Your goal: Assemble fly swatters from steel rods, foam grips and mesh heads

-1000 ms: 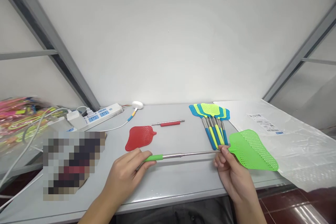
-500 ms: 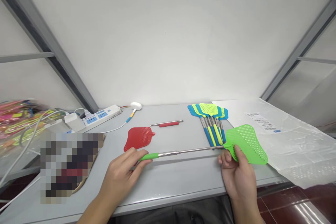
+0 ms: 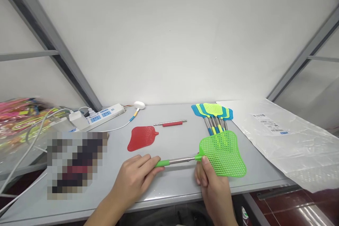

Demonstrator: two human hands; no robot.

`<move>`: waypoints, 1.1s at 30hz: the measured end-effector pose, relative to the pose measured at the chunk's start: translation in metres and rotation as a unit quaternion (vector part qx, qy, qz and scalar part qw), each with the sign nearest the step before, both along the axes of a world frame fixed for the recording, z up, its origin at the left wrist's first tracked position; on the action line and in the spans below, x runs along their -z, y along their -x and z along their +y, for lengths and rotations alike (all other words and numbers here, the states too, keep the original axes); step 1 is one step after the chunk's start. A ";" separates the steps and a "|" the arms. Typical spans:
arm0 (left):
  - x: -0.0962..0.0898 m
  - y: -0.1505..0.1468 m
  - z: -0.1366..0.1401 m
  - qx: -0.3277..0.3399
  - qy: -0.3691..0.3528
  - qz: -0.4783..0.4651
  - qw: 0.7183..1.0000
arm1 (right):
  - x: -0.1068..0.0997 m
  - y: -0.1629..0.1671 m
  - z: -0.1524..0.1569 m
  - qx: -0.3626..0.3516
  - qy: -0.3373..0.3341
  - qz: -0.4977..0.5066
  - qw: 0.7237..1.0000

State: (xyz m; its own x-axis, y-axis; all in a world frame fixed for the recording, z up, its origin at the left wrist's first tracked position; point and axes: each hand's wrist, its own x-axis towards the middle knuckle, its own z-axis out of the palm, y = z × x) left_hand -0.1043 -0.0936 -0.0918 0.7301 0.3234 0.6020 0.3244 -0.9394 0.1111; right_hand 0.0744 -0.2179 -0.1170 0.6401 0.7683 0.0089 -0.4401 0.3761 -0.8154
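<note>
Between my two hands, just above the table's front, is a green fly swatter [image 3: 224, 153] with a telescopic metal shaft. My left hand [image 3: 136, 176] is closed around its green handle. At the neck of the perforated head, my right hand [image 3: 213, 187] pinches the swatter with thumb and fingers. Behind my left hand lies a loose red swatter head [image 3: 142, 138]. A red-gripped metal handle [image 3: 172, 124] rests farther back, apart from that head. Several blue and yellow fly swatters [image 3: 214, 113] lie fanned together behind the green head, which partly covers their handles.
A white power strip [image 3: 106, 116] with plugs and a cable sits at the back left, near a round white device [image 3: 139, 105]. Bagged colourful items [image 3: 26, 123] lie far left, beside a pixelated area. A white plastic sheet [image 3: 286, 148] covers the table's right side.
My right hand has moved left with the green head, and the telescopic shaft is now much shorter. My left hand still holds the handle, slightly farther right in view.
</note>
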 end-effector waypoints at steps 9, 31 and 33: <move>0.003 0.005 0.004 -0.023 0.038 -0.020 0.999 | 0.002 -0.005 0.006 -0.004 0.031 -0.034 0.999; -0.005 -0.016 -0.007 0.059 -0.007 -0.040 0.997 | -0.052 0.032 0.034 -0.116 0.145 -0.499 0.846; -0.006 -0.015 -0.008 0.061 -0.001 -0.023 0.998 | -0.058 0.028 0.037 -0.136 0.166 -0.513 0.831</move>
State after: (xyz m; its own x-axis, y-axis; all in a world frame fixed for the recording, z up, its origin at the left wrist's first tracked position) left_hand -0.0891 -0.1013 -0.0862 0.7363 0.2315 0.6359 0.2018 -0.9720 0.1203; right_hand 0.0466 -0.1805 -0.0595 0.2281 0.9526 0.2015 0.5180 0.0565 -0.8535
